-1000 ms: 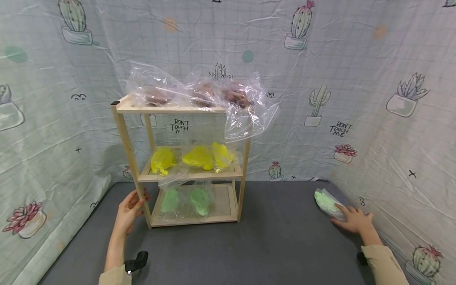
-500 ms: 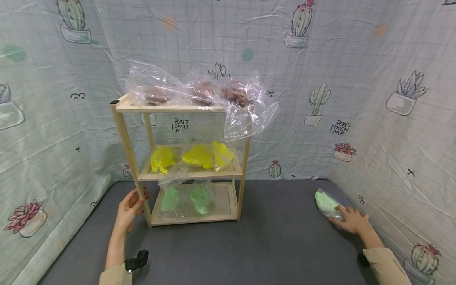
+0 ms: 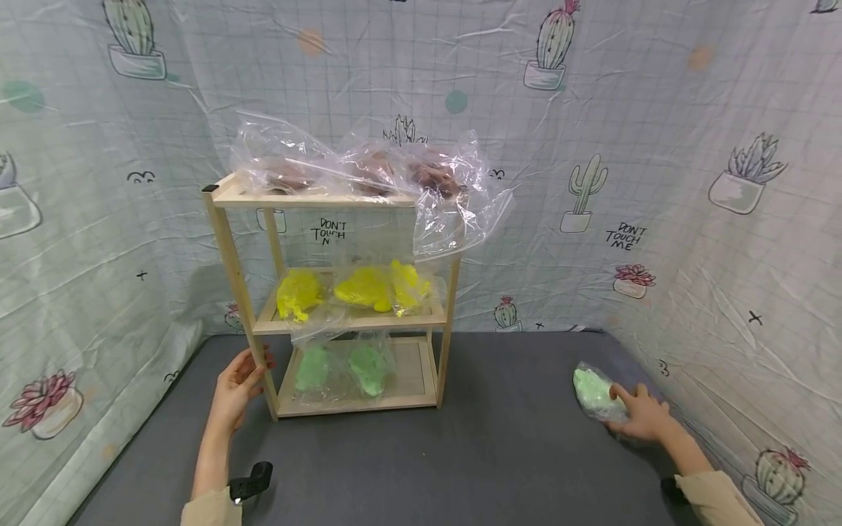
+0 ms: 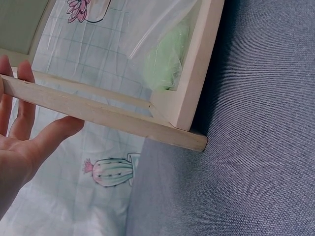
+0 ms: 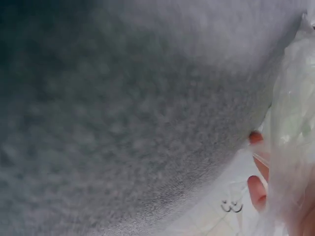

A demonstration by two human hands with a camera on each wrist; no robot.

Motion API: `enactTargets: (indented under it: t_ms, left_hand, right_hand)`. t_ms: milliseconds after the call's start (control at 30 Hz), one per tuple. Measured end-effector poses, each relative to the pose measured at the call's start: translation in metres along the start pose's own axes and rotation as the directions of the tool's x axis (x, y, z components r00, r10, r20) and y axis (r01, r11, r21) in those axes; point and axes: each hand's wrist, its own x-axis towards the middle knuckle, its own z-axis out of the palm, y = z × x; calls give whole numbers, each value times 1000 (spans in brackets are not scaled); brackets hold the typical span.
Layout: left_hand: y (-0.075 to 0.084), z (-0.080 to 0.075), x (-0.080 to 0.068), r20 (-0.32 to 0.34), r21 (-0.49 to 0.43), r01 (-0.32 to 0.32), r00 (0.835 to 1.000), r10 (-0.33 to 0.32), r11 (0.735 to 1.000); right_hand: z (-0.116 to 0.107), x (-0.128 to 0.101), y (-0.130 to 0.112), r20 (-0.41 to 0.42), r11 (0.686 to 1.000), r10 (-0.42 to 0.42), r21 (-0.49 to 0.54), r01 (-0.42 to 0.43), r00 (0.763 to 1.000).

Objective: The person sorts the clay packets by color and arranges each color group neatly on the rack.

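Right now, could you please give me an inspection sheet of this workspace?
Surface: grey fabric mat, bare in the middle.
Job's things: loose green bag at the mat's right edge; wooden rack with brown bags on top, yellow bags in the middle, two green bags at the bottom.
Clutter: nothing seen.
Hands: left hand holds the rack's front left post; right hand grips the loose green bag.
Cables: nothing seen.
Surroundings: cactus-print cloth on three sides.
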Motion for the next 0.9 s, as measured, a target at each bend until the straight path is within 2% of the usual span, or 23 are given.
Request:
enactTargets:
  t_ms: [100, 267, 533, 700, 900]
  left_hand:
    - [-1, 0, 0, 1, -7, -4, 1000, 4, 1000]
    - [-1, 0, 0, 2, -11, -2, 1000, 2, 1000]
    - [0, 0, 1, 1, -5, 6, 1000, -6, 1000]
    - [1, 1, 0, -5, 16, 9, 1000, -9, 1000]
    - [2, 1, 0, -4, 4, -1, 1000, 1, 1000]
  right_hand:
    - [2, -3, -5, -49, 999, -48, -11, 47, 998]
    - [1, -7, -16, -146, 987, -134, -105, 120, 980]
    - [-5, -15, -40, -171, 971, -195, -173, 165, 966]
    - [-7, -22, -58, -215, 962, -254, -161, 223, 943]
    - [-5, -29, -81, -288, 945, -323, -153, 290, 901]
